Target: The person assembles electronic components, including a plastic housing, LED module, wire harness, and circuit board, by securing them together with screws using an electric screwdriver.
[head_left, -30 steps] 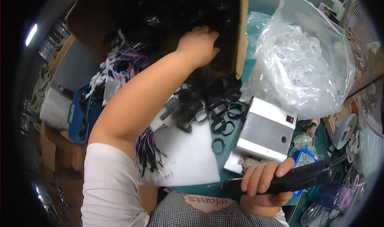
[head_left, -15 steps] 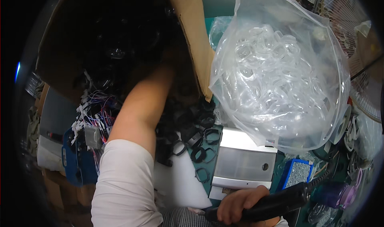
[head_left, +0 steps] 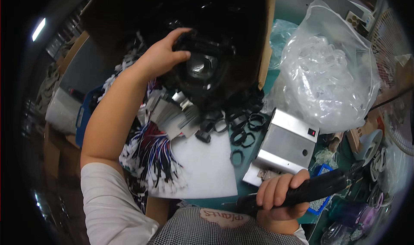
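Note:
At the mouth of a cardboard box, my left hand grips a black plastic housing by its edge. The housing has a glossy clear middle, and its far side blends into the dark inside of the box. Held low at the right, a black electric screwdriver lies across my right hand, fingers wrapped round its body. Its thin bit points left. Below the housing are grey flat pieces and a bundle of wires with white connectors on a white foam sheet.
A silver box-shaped device stands right of several loose black rings. Behind it is a clear bag of transparent parts. A blue tray of small screws, a purple-topped bottle and a fan are at the right.
My left hand has come out from deep in the box and now holds the black housing. The screwdriver stays in my right hand. The whole view has shifted.

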